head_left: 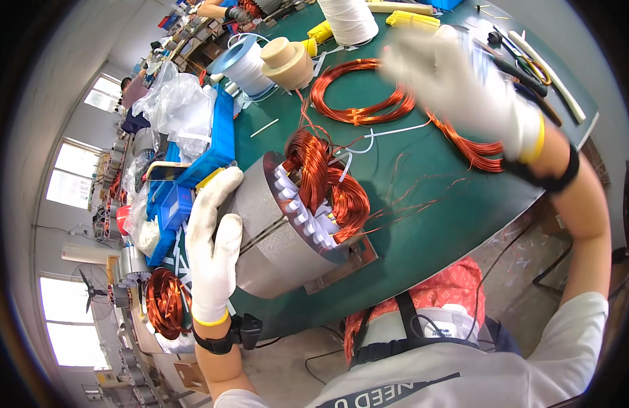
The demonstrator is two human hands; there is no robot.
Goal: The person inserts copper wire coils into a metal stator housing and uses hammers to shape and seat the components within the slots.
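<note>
Supporting tabletop (437, 234): green, spreading beneath the grey cylinder and out to its right.
Cylinder (274, 255): on its side, copper windings (314, 170) bulging from its right-facing end.
Blue bin (222, 126): beyond the cylinder's left side.
Copper ring (355, 115): flat, behind the cylinder.
Left hand (209, 251): gloved, laid against the cylinder's left side, thumb apart from fingers.
Right hand (457, 81): gloved, raised behind and right of the cylinder; too blurred to tell whether spread or pinching.
</note>
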